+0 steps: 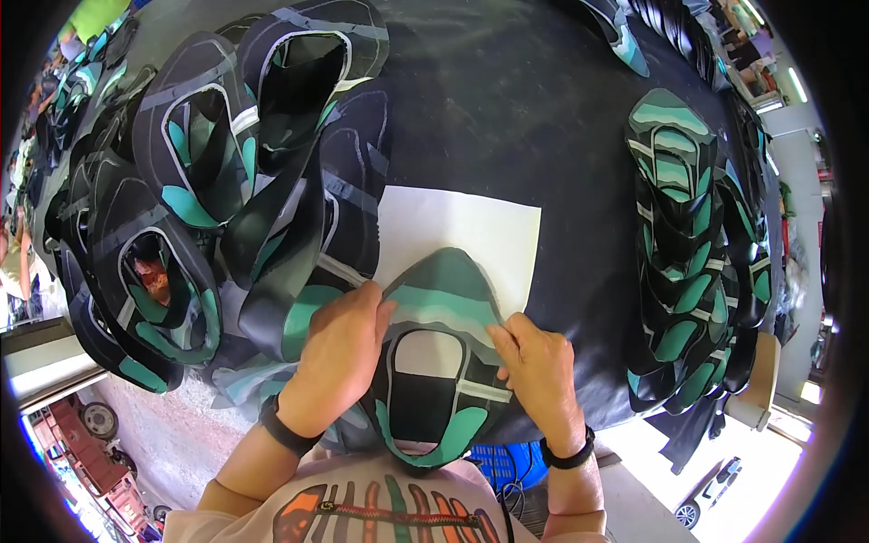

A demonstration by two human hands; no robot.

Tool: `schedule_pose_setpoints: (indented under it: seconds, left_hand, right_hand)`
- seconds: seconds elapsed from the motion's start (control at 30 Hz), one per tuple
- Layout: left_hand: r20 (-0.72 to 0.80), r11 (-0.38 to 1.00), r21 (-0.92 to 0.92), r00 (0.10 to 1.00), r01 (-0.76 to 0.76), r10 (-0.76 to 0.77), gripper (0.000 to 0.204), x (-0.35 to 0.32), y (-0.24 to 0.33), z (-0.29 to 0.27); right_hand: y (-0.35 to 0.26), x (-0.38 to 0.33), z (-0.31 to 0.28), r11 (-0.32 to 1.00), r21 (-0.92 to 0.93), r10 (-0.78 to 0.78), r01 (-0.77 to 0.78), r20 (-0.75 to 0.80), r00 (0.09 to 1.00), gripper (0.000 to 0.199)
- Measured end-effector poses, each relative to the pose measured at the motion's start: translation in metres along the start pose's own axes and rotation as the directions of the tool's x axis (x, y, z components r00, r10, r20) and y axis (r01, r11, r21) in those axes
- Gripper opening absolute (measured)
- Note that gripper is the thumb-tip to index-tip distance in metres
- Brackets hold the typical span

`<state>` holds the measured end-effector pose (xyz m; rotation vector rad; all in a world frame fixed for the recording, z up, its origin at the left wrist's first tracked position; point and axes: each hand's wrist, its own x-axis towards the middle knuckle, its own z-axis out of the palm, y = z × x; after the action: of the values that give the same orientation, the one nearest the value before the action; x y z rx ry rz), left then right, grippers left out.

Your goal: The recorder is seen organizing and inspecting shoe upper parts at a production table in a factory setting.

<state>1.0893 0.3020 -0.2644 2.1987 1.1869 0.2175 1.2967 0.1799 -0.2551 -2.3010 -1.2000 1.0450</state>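
A shoe upper (439, 308) in black with wavy green bands lies in front of me, its toe end pointing away. Its opening has a pale edging, with green lining patches at the near end. My left hand (335, 353) is closed at its left edge, thumb and fingers drawn together there. On the opposite edge, my right hand (540, 366) pinches the upper between thumb and fingers. Partly under the toe end lies a white sheet of paper (507, 231). Both wrists wear dark bands.
A large heap of black and green shoe uppers (195, 136) covers the table's left side. At the right stands an overlapping row of similar uppers (674, 235). More pieces lie at the far right edge. The black table top (507, 118) stretches between. A blue crate (507, 466) sits below.
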Motion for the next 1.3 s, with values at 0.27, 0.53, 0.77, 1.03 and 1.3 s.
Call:
schedule_pose_setpoints:
  seconds: [0.27, 0.53, 0.77, 1.03, 1.3]
  left_hand:
    - [-0.035, 0.999, 0.038, 0.999, -0.006, 0.007, 0.022, -0.002, -0.001, 0.003]
    - [-0.1, 0.987, 0.157, 0.995, 0.028, -0.012, 0.022, -0.004, 0.001, 0.003]
    - [-0.062, 0.912, 0.138, 0.915, -0.387, 0.398, 0.037, 0.007, 0.03, -0.003]
    - [0.281, 0.841, 0.068, 0.819, -0.537, 0.5, 0.045, 0.006, 0.036, 0.008]
    - [0.208, 0.866, -0.002, 0.846, -0.501, 0.49, 0.051, 0.004, 0.035, 0.011]
  right_hand:
    - [0.011, 0.001, 0.01, 0.9, -0.394, -0.244, 0.186, -0.103, 0.964, 0.036]
    - [0.013, 0.006, 0.001, 0.703, -0.642, -0.467, 0.306, -0.092, 0.879, 0.04]
    - [0.011, 0.006, -0.002, 0.849, -0.433, -0.414, 0.302, -0.193, 0.89, 0.038]
    - [0.027, -0.005, -0.027, 0.923, 0.384, -0.06, 0.03, 0.066, 0.996, 0.024]
    - [0.027, -0.028, -0.023, 0.936, 0.351, 0.002, 0.015, -0.048, 0.999, 0.015]
